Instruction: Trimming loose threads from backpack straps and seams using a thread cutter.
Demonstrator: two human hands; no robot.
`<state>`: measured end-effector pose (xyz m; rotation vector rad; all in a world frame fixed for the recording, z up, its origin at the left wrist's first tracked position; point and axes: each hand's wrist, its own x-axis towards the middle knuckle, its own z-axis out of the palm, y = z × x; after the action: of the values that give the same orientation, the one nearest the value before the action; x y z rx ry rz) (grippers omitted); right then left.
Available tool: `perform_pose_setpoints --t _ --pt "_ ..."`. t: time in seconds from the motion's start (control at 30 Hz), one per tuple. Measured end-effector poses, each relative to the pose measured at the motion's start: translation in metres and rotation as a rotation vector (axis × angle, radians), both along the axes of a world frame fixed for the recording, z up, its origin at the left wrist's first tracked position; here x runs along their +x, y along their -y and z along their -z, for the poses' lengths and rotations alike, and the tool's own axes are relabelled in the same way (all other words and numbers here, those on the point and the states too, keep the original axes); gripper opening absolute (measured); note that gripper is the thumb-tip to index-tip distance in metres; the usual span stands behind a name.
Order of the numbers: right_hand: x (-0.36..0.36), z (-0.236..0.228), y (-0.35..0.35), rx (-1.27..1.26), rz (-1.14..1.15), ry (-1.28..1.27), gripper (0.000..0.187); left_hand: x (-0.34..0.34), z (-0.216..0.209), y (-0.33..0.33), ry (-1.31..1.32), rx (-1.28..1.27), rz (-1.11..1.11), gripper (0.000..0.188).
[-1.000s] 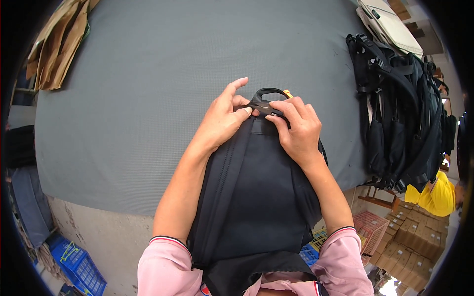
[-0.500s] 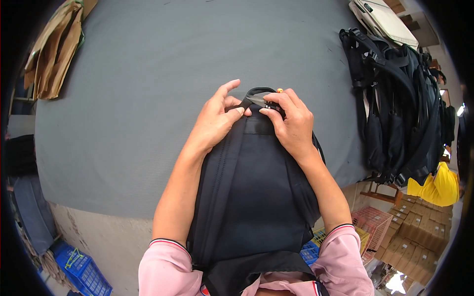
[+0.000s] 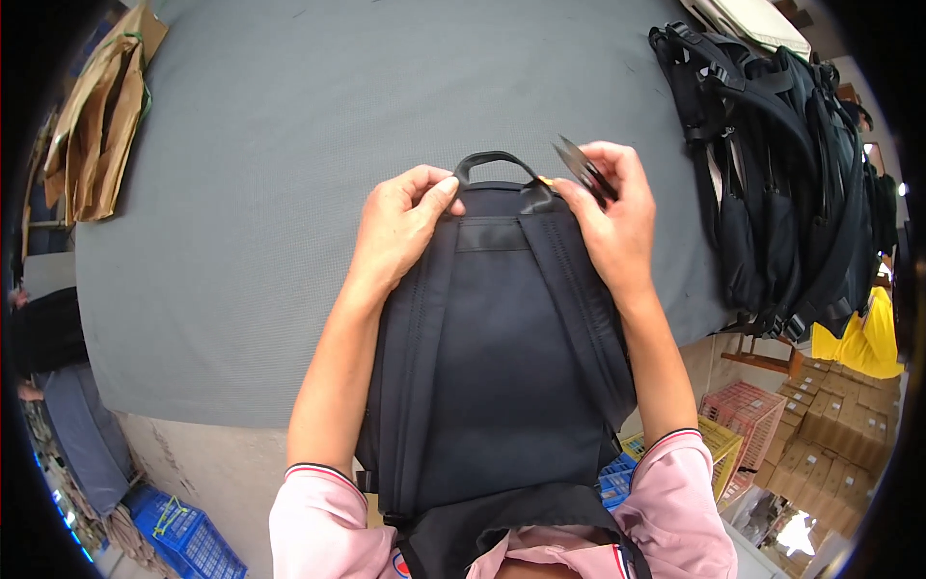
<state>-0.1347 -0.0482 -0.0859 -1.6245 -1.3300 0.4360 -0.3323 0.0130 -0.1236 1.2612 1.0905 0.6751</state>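
Note:
A dark navy backpack lies in front of me with its straps facing up, top end pointing away from me. Its black carry handle stands up in an arch. At the handle's left end, my left hand pinches the strap between thumb and fingers. My right hand holds a small pair of thread snips, blades pointing up and left, apart from the fabric. The thumb and a yellow-orange spot beside it are at the handle's right end.
Several black backpacks are piled on the right of the grey-covered table, a cream bag behind them. Brown paper lies at the far left. Below are a blue crate, a pink crate and cardboard boxes.
The snips have come out of the handle loop and moved right with my right hand. My left hand has shifted left and slightly nearer. Both handle ends and the right strap now show more fully.

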Motion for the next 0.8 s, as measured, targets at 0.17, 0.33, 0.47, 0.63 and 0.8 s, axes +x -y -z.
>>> perform_pose_setpoints --t 0.17,0.33,0.47,0.63,0.8 --pt "0.027 0.003 0.029 -0.287 -0.083 0.238 0.026 -0.012 -0.002 -0.019 -0.11 -0.019 -0.095 0.017" --pt "0.022 0.0 0.038 -0.477 -0.119 0.152 0.037 -0.019 -0.005 -0.011 0.104 -0.051 -0.065 0.022" --pt "0.021 0.001 0.04 -0.47 -0.166 0.101 0.038 -0.018 -0.009 0.006 -0.3 0.691 -0.165 0.028" --pt "0.011 0.001 0.05 -0.396 -0.177 0.023 0.04 0.018 -0.03 0.009 -0.361 0.946 0.185 0.03" --pt "0.007 0.001 0.063 -0.403 -0.214 -0.043 0.045 0.026 -0.017 0.013 -0.508 0.908 0.507 0.057"
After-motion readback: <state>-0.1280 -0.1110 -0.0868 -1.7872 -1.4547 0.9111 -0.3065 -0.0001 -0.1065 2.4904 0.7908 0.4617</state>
